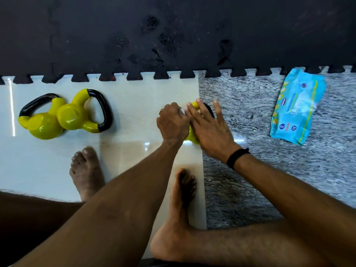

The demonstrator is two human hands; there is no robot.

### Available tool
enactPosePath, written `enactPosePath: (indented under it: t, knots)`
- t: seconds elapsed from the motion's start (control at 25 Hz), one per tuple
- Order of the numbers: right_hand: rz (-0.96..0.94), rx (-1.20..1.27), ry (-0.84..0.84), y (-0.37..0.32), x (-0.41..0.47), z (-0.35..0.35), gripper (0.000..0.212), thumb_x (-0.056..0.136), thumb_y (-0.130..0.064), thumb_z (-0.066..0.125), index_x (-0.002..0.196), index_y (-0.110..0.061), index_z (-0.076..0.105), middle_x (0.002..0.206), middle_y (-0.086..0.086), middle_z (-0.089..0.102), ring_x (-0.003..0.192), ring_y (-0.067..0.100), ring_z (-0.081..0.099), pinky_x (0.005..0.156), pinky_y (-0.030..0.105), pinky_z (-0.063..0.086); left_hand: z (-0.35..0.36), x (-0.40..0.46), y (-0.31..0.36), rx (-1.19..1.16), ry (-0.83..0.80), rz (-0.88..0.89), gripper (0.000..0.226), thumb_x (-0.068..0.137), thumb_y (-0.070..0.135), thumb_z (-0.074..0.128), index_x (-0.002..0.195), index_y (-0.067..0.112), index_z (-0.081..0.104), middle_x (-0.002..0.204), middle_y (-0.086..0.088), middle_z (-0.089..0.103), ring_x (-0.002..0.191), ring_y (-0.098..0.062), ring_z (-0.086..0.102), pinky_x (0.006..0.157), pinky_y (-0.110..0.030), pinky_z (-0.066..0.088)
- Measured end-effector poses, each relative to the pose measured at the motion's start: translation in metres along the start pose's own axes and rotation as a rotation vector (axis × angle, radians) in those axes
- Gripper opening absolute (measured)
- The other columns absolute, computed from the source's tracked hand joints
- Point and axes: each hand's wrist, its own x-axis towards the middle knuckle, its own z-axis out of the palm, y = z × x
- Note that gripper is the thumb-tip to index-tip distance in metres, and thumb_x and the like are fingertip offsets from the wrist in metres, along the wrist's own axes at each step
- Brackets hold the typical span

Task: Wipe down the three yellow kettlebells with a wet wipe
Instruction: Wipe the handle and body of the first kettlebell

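Two yellow kettlebells with black handles lie touching each other on the white tile at the left, one (43, 125) further left and one (74, 116) beside it. The third yellow kettlebell (192, 136) lies at the tile's right edge, mostly hidden under my hands. My left hand (172, 124) is closed in a fist against its left side, with a small white sliver of wet wipe (182, 108) showing at the fingertips. Over the top and right side of that kettlebell lies my right hand (210, 128), fingers spread, near the black handle (209, 111).
A blue pack of wet wipes (297, 106) lies on the grey speckled floor (250, 105) to the right. A black interlocking foam mat (173, 35) borders the far side. My bare feet, one (86, 170) on the left and one (183, 189) on the right, stand on the white tile (134, 105).
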Motion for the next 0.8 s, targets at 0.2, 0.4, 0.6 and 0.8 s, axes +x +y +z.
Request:
enactPosePath:
  t: [0.2, 0.4, 0.6, 0.8]
  knots:
    - [0.234, 0.245, -0.069, 0.014, 0.036, -0.002, 0.059, 0.095, -0.026, 0.038, 0.147, -0.003, 0.027, 0.156, 0.015, 0.028, 0.149, 0.033, 0.009, 0.114, 0.061, -0.003, -0.001, -0.002, 0.005, 0.025, 0.001, 0.004, 0.026, 0.080, 0.025, 0.034, 0.078, 0.008, 0.055, 0.083, -0.012, 0.060, 0.082, -0.034, 0.055, 0.069, -0.040, 0.041]
    - [0.105, 0.474, 0.044, -0.017, -0.009, -0.005, 0.078, 0.078, -0.014, 0.053, 0.151, -0.007, 0.025, 0.160, 0.009, 0.021, 0.148, 0.028, 0.016, 0.117, 0.055, 0.008, -0.004, -0.005, 0.006, -0.034, -0.007, -0.039, 0.043, 0.072, 0.040, 0.032, 0.083, 0.008, 0.058, 0.090, -0.011, 0.062, 0.088, -0.031, 0.055, 0.074, -0.039, 0.041]
    - [0.619, 1.266, 0.070, -0.054, 0.013, -0.020, 0.071, 0.069, -0.009, 0.040, 0.139, -0.008, 0.046, 0.139, 0.011, 0.052, 0.129, 0.026, 0.044, 0.110, 0.043, 0.030, -0.003, -0.001, 0.003, -0.011, -0.022, -0.034, 0.030, 0.078, 0.029, 0.038, 0.082, 0.007, 0.057, 0.088, -0.014, 0.059, 0.086, -0.034, 0.054, 0.066, -0.036, 0.035]
    - [0.968, 2.139, -0.064, -0.021, 0.047, -0.049, 0.021, 0.063, -0.006, 0.053, 0.057, -0.020, 0.038, 0.055, -0.004, 0.044, 0.057, 0.019, 0.046, 0.061, 0.030, 0.037, -0.002, -0.003, 0.004, 0.035, -0.044, -0.004, 0.026, 0.081, 0.022, 0.035, 0.084, 0.006, 0.055, 0.090, -0.015, 0.056, 0.086, -0.034, 0.052, 0.067, -0.041, 0.038]
